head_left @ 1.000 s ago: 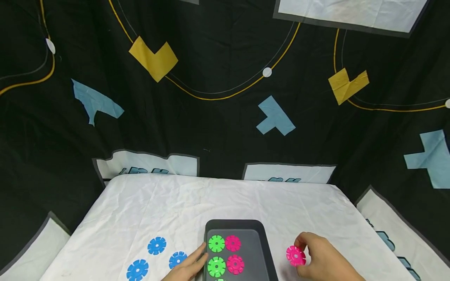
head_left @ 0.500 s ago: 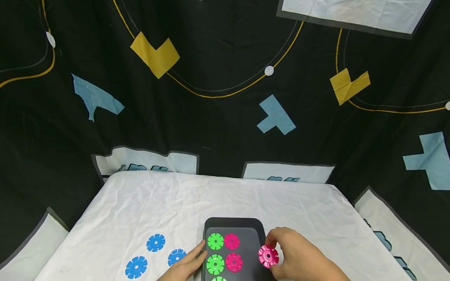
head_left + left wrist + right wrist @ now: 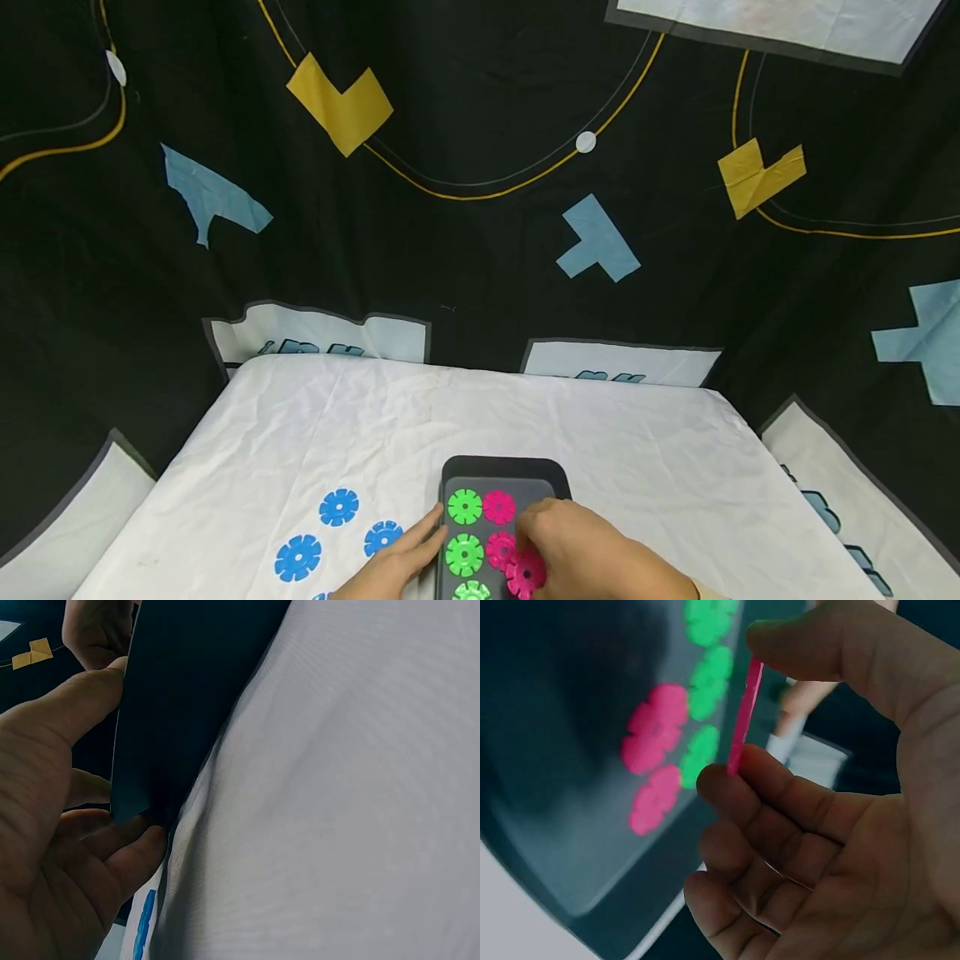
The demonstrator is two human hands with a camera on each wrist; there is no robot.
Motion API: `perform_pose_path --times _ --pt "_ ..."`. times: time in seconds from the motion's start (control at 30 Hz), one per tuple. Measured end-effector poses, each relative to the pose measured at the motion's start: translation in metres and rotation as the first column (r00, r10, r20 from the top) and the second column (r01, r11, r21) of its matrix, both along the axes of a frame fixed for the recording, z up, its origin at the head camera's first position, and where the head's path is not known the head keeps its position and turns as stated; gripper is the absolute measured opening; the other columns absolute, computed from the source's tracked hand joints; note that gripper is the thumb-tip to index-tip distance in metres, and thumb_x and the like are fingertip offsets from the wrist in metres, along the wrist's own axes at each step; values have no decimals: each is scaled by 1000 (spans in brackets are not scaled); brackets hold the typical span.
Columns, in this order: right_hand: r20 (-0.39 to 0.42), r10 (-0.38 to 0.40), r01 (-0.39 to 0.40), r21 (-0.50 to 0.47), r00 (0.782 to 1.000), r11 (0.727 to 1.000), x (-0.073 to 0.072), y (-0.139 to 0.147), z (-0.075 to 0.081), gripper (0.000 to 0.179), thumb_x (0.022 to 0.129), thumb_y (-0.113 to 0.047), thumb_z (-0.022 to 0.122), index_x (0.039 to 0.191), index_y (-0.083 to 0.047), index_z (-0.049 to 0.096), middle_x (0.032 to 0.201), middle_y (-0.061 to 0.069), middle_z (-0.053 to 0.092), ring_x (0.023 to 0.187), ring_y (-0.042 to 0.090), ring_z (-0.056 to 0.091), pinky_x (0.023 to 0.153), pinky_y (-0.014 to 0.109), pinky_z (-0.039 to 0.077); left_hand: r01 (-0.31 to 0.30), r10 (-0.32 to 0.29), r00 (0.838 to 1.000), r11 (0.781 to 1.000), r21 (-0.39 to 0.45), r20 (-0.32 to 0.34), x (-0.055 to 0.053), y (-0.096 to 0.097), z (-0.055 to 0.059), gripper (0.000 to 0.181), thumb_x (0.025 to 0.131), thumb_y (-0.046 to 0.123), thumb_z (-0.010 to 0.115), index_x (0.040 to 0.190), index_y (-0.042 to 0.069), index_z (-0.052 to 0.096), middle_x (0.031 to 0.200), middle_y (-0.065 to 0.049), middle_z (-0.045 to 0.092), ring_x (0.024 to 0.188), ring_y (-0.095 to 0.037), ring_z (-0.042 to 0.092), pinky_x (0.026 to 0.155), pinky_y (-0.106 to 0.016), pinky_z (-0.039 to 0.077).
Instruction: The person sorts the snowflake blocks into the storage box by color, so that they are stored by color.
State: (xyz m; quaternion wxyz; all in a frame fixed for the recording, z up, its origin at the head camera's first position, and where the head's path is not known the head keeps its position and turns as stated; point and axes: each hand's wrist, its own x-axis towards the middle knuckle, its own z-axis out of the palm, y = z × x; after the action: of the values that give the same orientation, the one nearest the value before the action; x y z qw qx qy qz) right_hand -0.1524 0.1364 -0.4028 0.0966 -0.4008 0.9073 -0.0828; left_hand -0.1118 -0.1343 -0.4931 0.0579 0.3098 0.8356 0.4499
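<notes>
My right hand [image 3: 592, 550] pinches a pink notched disc [image 3: 527, 575] between thumb and fingertips. In the right wrist view this disc [image 3: 744, 716] shows edge-on, above the tray. The dark grey tray [image 3: 506, 467] lies on the white cloth. Inside it, a column of green notched discs [image 3: 465, 554] runs along the left, with two pink discs [image 3: 498, 506] beside them; the held disc overlaps the nearer pink one in the head view. My left hand [image 3: 397, 567] rests along the tray's left side. The left wrist view shows its thumb and fingers [image 3: 139, 859] touching the tray's wall [image 3: 195, 690].
Several blue notched discs [image 3: 297, 557] lie on the white cloth [image 3: 420, 417] left of the tray, close to my left hand. Behind the table hangs a black curtain [image 3: 480, 258] with yellow and light blue shapes.
My right hand has moved left from the cloth beside the tray to over it, carrying the pink disc. My left hand stays at the tray's left side. The head view has shifted slightly.
</notes>
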Motion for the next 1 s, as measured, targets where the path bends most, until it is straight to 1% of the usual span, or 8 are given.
perform_pose_path --times 0.1,0.27,0.4,0.53,0.67,0.8,0.93,1.0 --pt "-26 42 -41 45 999 998 -2 -6 -9 30 64 -39 89 78 -24 66 73 -22 50 67 -4 46 59 13 41 -1 1 1000 1000 -7 16 0 0 1 93 82 45 77 143 -12 36 156 -27 20 137 -45 27 97 -31 45" --pt "34 32 -36 138 999 990 -4 -16 -22 26 66 -40 88 75 -26 69 66 -23 51 63 -3 45 58 16 42 -2 2 1000 1000 -15 21 1 0 2 93 82 47 76 143 -11 36 156 -26 20 138 -45 27 98 -32 45" --pt "22 37 -40 161 999 986 -4 -22 -28 25 66 -39 88 75 -24 70 65 -22 53 62 -3 47 61 17 45 4 -4 1000 1000 -3 14 1 -1 2 94 81 46 77 143 -12 36 156 -28 20 137 -46 27 96 -31 46" --pt "-14 55 -52 158 998 986 -5 -26 -32 32 65 -47 87 77 -23 69 64 -21 54 60 -4 48 61 17 46 7 -8 1000 1000 7 12 0 -1 1 94 81 45 78 143 -12 37 155 -29 20 137 -46 27 96 -31 47" --pt "-6 42 -41 156 999 987 -6 -25 -32 31 66 -45 88 78 -23 69 65 -20 55 61 -4 49 60 16 46 16 -16 1000 1000 3 3 -2 0 1 93 81 45 78 143 -12 37 155 -28 20 137 -47 27 96 -30 46" --pt "7 13 -14 137 1000 990 -4 -21 -29 28 67 -41 88 80 -23 70 71 -20 57 66 -3 52 63 17 47 16 -16 1000 1000 -4 -11 -3 1 0 91 83 44 76 143 -12 37 155 -28 21 137 -44 28 98 -31 44" --pt "76 -60 53 90 995 995 -3 -13 -16 36 67 -47 87 86 -21 73 77 -18 59 70 -3 52 67 21 49 14 -14 999 1000 -6 -35 -2 0 -1 86 85 42 73 142 -12 38 154 -29 22 139 -40 28 100 -32 43" --pt "100 -87 82 59 991 995 -4 -7 -8 36 67 -42 87 91 -19 73 80 -17 61 73 -2 53 68 23 50 17 -17 999 1000 3 -45 -2 -1 -2 84 86 40 72 141 -13 37 154 -31 21 139 -39 28 99 -32 44"
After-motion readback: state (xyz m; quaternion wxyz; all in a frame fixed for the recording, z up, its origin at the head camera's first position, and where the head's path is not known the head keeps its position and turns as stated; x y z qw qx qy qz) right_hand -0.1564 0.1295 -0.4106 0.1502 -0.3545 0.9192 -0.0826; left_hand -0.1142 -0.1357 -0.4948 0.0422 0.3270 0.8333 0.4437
